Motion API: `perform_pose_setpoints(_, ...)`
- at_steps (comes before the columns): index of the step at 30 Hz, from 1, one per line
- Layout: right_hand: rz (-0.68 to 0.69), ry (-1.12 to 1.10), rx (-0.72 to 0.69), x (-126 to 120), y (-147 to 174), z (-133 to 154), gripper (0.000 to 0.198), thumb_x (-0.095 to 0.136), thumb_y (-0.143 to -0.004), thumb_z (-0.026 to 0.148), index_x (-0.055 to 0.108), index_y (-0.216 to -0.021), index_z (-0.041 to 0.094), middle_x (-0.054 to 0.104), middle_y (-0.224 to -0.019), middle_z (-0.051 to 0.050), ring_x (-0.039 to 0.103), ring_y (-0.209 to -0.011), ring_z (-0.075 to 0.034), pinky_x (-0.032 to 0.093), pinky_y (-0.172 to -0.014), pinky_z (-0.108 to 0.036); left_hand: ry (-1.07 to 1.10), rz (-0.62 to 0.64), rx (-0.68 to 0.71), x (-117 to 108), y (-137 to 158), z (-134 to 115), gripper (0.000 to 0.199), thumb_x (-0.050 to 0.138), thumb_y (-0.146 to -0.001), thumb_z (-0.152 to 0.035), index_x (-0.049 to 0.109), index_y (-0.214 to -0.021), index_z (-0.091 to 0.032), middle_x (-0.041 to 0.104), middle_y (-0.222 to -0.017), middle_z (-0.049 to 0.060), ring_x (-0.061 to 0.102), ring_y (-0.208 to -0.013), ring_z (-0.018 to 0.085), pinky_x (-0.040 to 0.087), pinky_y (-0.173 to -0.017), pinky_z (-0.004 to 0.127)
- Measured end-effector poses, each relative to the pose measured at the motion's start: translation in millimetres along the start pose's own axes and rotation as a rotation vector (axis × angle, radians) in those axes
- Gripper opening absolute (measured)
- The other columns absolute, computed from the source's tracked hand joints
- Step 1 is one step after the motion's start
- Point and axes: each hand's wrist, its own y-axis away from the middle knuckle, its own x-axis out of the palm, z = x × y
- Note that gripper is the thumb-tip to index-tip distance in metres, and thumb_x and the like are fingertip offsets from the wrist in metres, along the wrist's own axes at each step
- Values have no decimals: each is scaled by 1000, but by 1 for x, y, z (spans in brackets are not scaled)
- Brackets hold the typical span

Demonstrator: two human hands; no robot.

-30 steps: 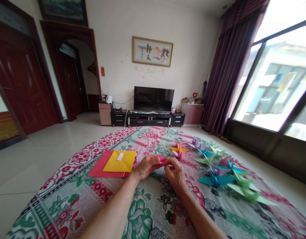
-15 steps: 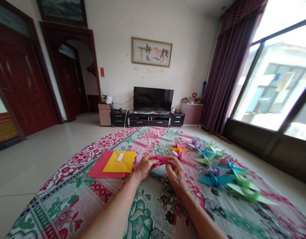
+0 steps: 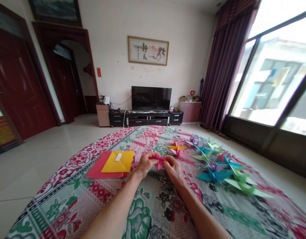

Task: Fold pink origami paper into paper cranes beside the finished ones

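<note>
Above the middle of the patterned tablecloth, a small folded piece of pink paper [image 3: 159,164] is held between both hands. My left hand [image 3: 146,164] pinches its left side, thumb and fingers pressed together. On its right side my right hand [image 3: 173,168] grips it with thumb and fingertips. A pointed flap of the paper hangs down between the hands; the fingers hide the rest. To the left lie a yellow sheet [image 3: 126,161] with a small white slip [image 3: 118,157] and, under it, red sheets [image 3: 95,168].
Several folded paper cranes stand on the right of the tablecloth [image 3: 103,202], among them a blue crane [image 3: 214,176], a green crane [image 3: 244,186] and an orange crane [image 3: 176,146]. Past the table are a television [image 3: 151,98] and a low black cabinet [image 3: 138,121].
The pink paper has turned from lying flat across the fingers to having a point hanging down. My right hand's fingers have closed in on it. The view has shifted slightly.
</note>
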Motion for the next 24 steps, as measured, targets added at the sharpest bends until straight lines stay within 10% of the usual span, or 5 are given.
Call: perform_pose_setpoints(24, -116, 196, 5, 3, 0, 4, 23, 54, -69, 37, 62, -73, 16, 63, -60, -1, 57, -53, -14, 42, -51, -24, -369, -269, 83, 4, -7, 14, 9, 57, -64, -28, 59, -59, -20, 50, -52, -3, 41, -55, 13, 28, -53, 23)
